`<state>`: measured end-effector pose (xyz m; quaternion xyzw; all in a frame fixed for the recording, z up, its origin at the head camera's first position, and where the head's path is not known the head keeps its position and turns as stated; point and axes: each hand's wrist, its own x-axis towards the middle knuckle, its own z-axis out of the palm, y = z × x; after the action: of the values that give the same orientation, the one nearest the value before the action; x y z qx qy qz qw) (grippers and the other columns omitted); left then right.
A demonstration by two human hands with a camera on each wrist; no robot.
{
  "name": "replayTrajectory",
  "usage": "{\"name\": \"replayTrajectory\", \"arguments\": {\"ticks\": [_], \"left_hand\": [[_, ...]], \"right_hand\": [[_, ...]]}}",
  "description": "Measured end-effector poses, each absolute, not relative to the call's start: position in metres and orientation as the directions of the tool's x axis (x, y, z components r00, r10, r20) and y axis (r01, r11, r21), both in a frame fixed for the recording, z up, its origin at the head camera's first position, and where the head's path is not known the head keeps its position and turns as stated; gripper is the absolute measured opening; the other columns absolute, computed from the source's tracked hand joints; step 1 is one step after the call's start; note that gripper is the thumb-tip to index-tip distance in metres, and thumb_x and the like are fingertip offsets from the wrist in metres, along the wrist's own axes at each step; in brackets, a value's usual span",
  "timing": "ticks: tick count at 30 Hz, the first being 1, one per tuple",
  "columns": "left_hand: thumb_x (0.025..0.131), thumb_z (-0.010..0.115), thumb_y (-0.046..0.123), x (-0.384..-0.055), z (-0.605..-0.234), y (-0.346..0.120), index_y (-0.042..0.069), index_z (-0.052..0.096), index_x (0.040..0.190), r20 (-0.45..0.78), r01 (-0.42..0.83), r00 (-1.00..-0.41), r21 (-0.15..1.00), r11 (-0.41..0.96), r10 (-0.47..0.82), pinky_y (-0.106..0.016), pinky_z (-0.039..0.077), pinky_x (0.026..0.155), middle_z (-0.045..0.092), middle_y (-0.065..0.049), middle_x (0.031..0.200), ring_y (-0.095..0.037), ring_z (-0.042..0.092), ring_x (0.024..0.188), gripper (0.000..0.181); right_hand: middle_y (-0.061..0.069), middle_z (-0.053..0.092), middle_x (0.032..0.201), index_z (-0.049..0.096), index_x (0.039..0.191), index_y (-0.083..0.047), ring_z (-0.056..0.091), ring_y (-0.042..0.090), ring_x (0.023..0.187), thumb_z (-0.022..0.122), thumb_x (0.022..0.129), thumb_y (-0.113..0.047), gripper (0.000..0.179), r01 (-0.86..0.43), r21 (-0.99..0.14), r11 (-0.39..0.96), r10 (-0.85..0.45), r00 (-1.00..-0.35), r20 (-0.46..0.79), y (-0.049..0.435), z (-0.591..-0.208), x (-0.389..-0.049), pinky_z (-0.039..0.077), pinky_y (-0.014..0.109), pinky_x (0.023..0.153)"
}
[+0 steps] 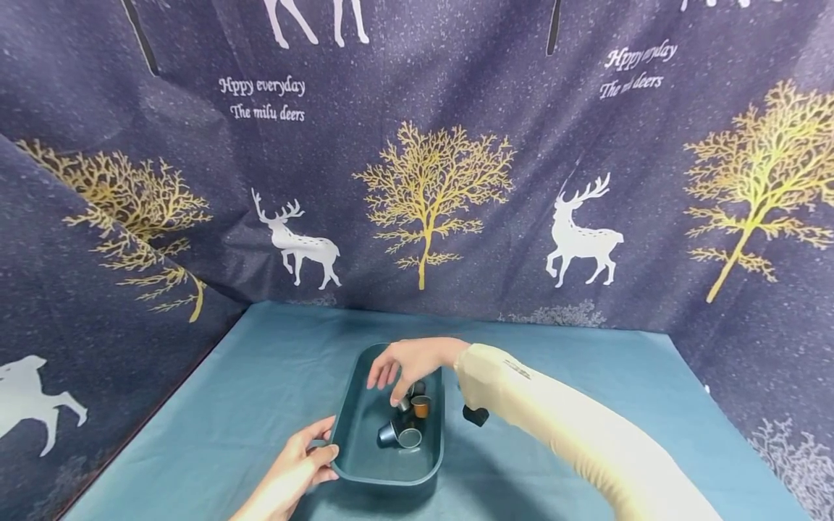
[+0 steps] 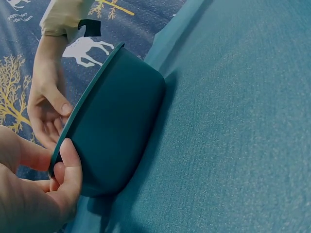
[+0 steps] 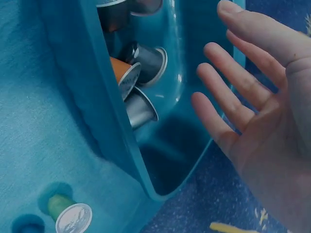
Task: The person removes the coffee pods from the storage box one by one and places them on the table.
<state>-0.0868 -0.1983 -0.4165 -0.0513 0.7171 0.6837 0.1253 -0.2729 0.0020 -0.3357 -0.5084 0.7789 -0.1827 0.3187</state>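
Observation:
A deep teal plastic tub (image 1: 389, 480) stands on the blue cloth. My left hand (image 1: 296, 459) pinches its left rim between thumb and fingers, also plain in the left wrist view. Over the tub's far part hovers my right hand (image 1: 413, 362), its fingers loosely spread with nothing held in the right wrist view. Several coffee capsules lie inside the tub: an orange one (image 1: 420, 407), a dark blue one (image 1: 387, 434), a silver-lidded one (image 1: 409, 438), and a silver one (image 3: 141, 108). Beneath my right hand, some capsules are partly hidden in the head view.
In the right wrist view, a green capsule (image 3: 68, 213) with a pale lid sits outside the tub, beside a dark round recess (image 3: 28, 225). A black piece (image 1: 476, 414) shows by the right sleeve. A deer-patterned curtain (image 1: 456, 94) hangs behind the table.

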Motion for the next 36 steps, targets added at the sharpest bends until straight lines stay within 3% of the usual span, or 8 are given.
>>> {"name": "replayTrajectory", "arguments": {"ticks": [9,14,25,31,36], "left_hand": [[0.097,0.048,0.005,-0.086,-0.418,-0.198,-0.014,0.026,0.149,-0.231,-0.227,-0.967,0.973,0.049,0.104,-0.029,0.056,0.074,0.046,-0.015,0.118,-0.018,0.066,0.091,0.059],[0.098,0.047,0.006,-0.088,-0.417,-0.197,-0.014,0.026,0.149,-0.248,-0.243,-0.962,0.969,0.056,0.115,-0.031,0.056,0.076,0.045,-0.014,0.116,-0.018,0.067,0.091,0.058],[0.099,0.048,0.007,-0.087,-0.415,-0.196,-0.014,0.025,0.149,-0.273,-0.267,-0.959,0.96,0.081,0.071,-0.032,0.055,0.074,0.04,-0.017,0.119,-0.017,0.063,0.088,0.059],[0.098,0.048,0.007,-0.086,-0.415,-0.196,-0.012,0.028,0.149,-0.256,-0.25,-0.964,0.965,0.075,0.078,-0.031,0.056,0.074,0.046,-0.017,0.117,-0.018,0.066,0.091,0.058],[0.097,0.049,0.006,-0.085,-0.416,-0.195,-0.013,0.028,0.149,-0.236,-0.232,-0.97,0.97,0.078,0.052,-0.03,0.056,0.072,0.044,-0.019,0.119,-0.019,0.065,0.09,0.059]], "right_hand": [[0.005,0.068,0.122,0.067,0.126,-0.015,0.064,0.02,0.114,0.081,0.082,-0.016,0.046,-0.738,-0.534,0.413,-0.896,-0.225,-0.382,-0.006,-0.336,-0.264,0.051,0.02,0.091],[0.004,0.069,0.121,0.068,0.125,-0.016,0.065,0.019,0.114,0.081,0.081,-0.016,0.046,-0.77,-0.481,0.42,-0.883,-0.224,-0.412,-0.009,-0.331,-0.259,0.051,0.018,0.09],[-0.004,0.069,0.116,0.07,0.121,-0.022,0.065,0.011,0.108,0.083,0.08,-0.019,0.043,-0.761,-0.476,0.44,-0.865,-0.218,-0.451,-0.017,-0.344,-0.248,0.051,0.018,0.088],[-0.004,0.069,0.114,0.07,0.119,-0.022,0.065,0.006,0.102,0.084,0.078,-0.018,0.043,-0.765,-0.455,0.457,-0.849,-0.222,-0.479,-0.022,-0.353,-0.247,0.051,0.016,0.086],[-0.006,0.07,0.109,0.072,0.115,-0.024,0.062,-0.001,0.093,0.086,0.075,-0.02,0.043,-0.815,-0.371,0.445,-0.832,-0.223,-0.508,-0.027,-0.356,-0.245,0.05,0.014,0.083]]}}
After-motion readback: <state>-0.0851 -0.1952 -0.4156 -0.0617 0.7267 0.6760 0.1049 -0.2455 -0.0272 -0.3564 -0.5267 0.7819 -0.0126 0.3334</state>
